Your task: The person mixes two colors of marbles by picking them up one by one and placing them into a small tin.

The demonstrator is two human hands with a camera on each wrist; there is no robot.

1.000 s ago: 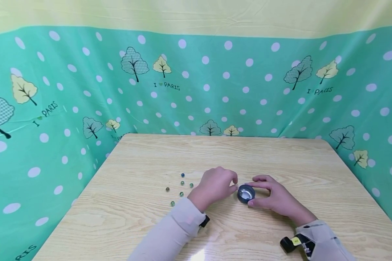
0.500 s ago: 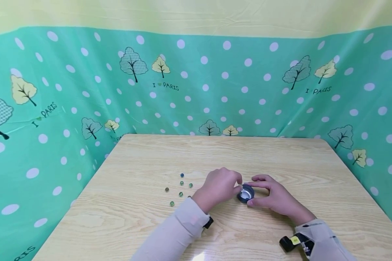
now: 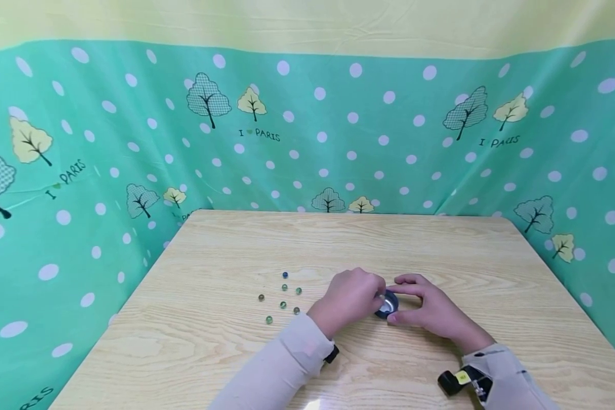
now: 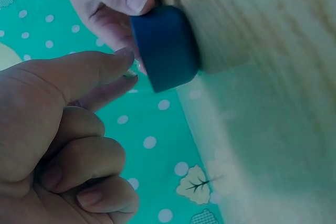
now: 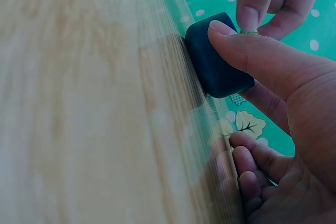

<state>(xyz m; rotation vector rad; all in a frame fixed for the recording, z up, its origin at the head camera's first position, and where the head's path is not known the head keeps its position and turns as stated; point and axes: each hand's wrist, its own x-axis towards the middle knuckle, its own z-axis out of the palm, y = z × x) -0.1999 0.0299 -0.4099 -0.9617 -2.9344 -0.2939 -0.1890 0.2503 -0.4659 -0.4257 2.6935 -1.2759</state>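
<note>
A small dark blue cup (image 3: 388,305) with a shiny inside stands on the wooden table (image 3: 441,250). My right hand (image 3: 400,300) grips it between thumb and forefinger; the thumb (image 5: 247,56) presses on the cup (image 5: 215,61). My left hand (image 3: 376,294) hovers at the cup's left rim and pinches a small clear greenish marble (image 4: 134,68) between thumb and forefinger, just above the cup (image 4: 167,46). The same marble (image 5: 250,31) shows in the right wrist view. Several loose marbles (image 3: 283,304) lie left of the hands.
Green dotted cloth (image 3: 82,171) with tree prints walls the table on the left, back and right. A blue marble (image 3: 285,275) lies farthest back in the group. Bare wood stretches behind and to the right of the hands.
My left hand has moved right, from beside the cup to over its left rim, with the marble pinched. The right hand and the cup have stayed put.
</note>
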